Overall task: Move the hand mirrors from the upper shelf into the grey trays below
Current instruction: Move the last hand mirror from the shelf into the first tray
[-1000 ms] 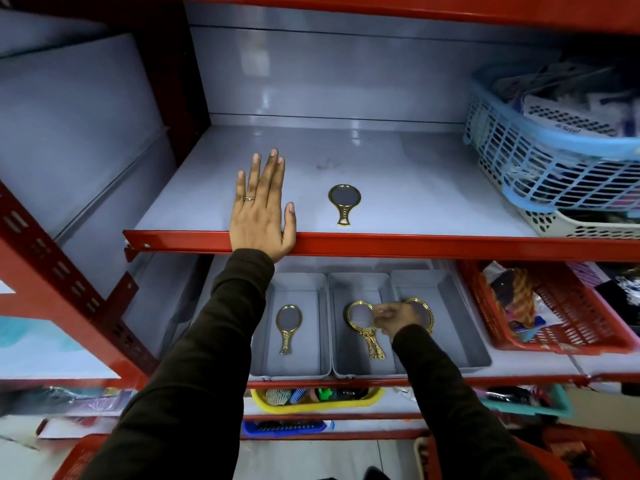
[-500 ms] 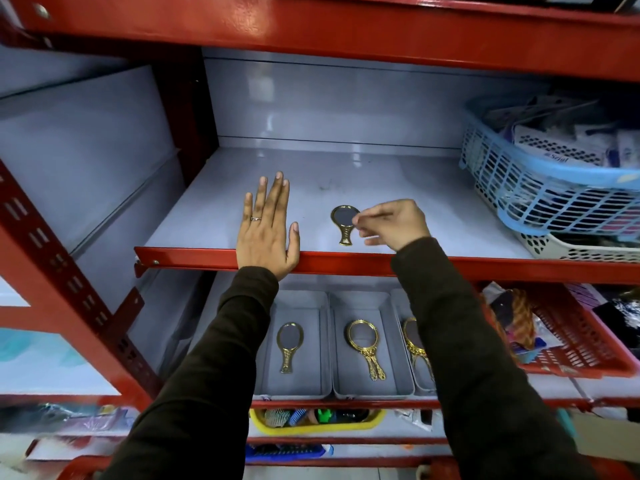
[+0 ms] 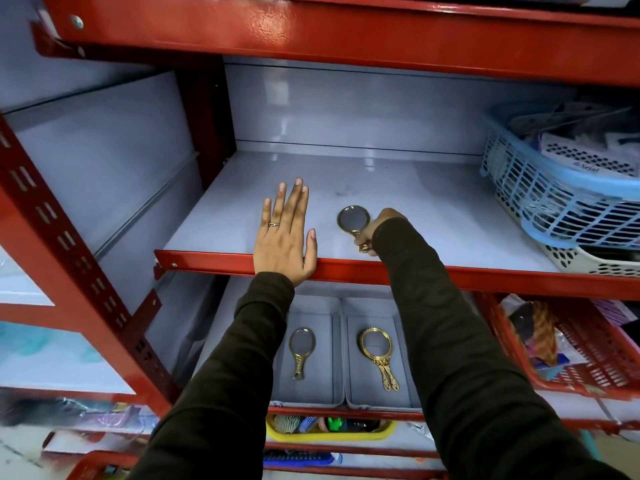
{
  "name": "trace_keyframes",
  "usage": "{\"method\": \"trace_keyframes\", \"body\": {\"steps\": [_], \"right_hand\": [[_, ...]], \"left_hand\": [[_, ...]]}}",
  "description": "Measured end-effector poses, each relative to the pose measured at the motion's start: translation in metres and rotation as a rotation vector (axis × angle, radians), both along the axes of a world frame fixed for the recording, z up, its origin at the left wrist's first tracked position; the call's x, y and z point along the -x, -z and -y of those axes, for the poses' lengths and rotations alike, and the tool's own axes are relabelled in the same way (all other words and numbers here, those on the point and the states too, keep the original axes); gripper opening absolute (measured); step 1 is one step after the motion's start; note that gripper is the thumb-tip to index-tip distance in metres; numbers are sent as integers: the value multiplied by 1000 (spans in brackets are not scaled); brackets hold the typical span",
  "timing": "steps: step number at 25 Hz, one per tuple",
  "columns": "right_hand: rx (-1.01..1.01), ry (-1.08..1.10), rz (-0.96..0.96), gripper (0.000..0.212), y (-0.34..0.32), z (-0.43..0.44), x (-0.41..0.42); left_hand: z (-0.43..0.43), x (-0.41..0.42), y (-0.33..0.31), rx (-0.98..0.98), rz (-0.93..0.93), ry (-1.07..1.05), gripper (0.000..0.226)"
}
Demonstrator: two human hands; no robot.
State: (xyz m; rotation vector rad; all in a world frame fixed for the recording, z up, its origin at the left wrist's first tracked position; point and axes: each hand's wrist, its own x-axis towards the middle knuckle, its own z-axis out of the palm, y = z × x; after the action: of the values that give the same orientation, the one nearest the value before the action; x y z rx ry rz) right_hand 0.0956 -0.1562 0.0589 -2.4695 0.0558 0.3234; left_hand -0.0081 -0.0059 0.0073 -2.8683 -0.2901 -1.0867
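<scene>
A small gold hand mirror (image 3: 353, 219) is on the grey upper shelf (image 3: 433, 216), near its red front edge. My right hand (image 3: 377, 233) is closed around its handle; my sleeve hides most of the hand. My left hand (image 3: 284, 233) lies flat on the shelf's front edge, fingers spread, holding nothing. On the shelf below, a left grey tray (image 3: 311, 396) holds one gold mirror (image 3: 301, 351). The tray next to it (image 3: 360, 400) holds gold mirrors (image 3: 377, 355) lying together. My right arm covers anything further right.
A blue mesh basket (image 3: 554, 202) of packets sits on a white basket at the upper shelf's right. A red basket (image 3: 588, 362) stands right of the trays. Below them is a yellow tray (image 3: 329, 434) of small items. A red upright (image 3: 79, 258) frames the left.
My right hand rose from the trays to the upper shelf and has closed on the mirror's handle. My left hand stayed on the shelf edge. The view tilted upward.
</scene>
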Motion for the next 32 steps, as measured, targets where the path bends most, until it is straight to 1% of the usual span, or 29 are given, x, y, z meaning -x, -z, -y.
{"method": "trace_keyframes", "body": {"steps": [2, 3, 5, 6, 8, 10, 12, 14, 17, 20, 22, 24, 26, 28, 30, 31, 32], "right_hand": [[-226, 36, -84, 27, -3, 8, 1], [-322, 55, -111, 27, -4, 12, 2], [-510, 74, -126, 44, -1, 22, 8], [-606, 77, -122, 49, 2, 27, 12], [-778, 71, -122, 43, 0, 38, 26], [-952, 34, -166, 37, -9, 51, 41], [-1029, -33, -222, 27, -19, 66, 58], [-968, -108, -272, 18, -20, 78, 75], [-804, -209, -378, 15, -5, 97, 98], [-637, -315, -534, 14, 28, 108, 112], [-538, -335, -637, 19, 60, 104, 116], [-501, -257, -684, 30, 98, 87, 116], [-501, -125, -646, 36, 142, 60, 113], [-524, -24, -621, 30, 182, 28, 105], [-538, 33, -631, 19, 209, 5, 100], [-524, 39, -641, 20, 221, -6, 96], [-487, 43, -635, 25, 233, -15, 91]], "left_hand": [[-1, 0, 0, 7, 9, 11, 75], [-1, 1, -1, 7, 10, 13, 75], [0, 1, 0, 6, 7, 11, 75], [0, 2, 0, 5, 5, 11, 75], [0, 2, 0, 0, 0, 10, 75], [1, 2, 0, -4, -6, 5, 75], [0, 2, 0, -6, -12, 2, 74], [0, 2, 0, -4, -9, 0, 74], [1, 2, 0, 3, -9, 4, 74], [1, 2, 0, 5, -1, 4, 73], [1, 2, 0, 5, 7, 6, 73], [1, 2, 1, -1, 8, -4, 73], [1, 1, 2, -8, 8, -3, 74], [-2, -3, 3, -16, 8, -11, 74], [-1, -3, 3, -25, 16, -4, 74], [-2, -4, 4, -28, 19, -2, 74], [-3, -5, 4, -29, 21, 0, 74]]}}
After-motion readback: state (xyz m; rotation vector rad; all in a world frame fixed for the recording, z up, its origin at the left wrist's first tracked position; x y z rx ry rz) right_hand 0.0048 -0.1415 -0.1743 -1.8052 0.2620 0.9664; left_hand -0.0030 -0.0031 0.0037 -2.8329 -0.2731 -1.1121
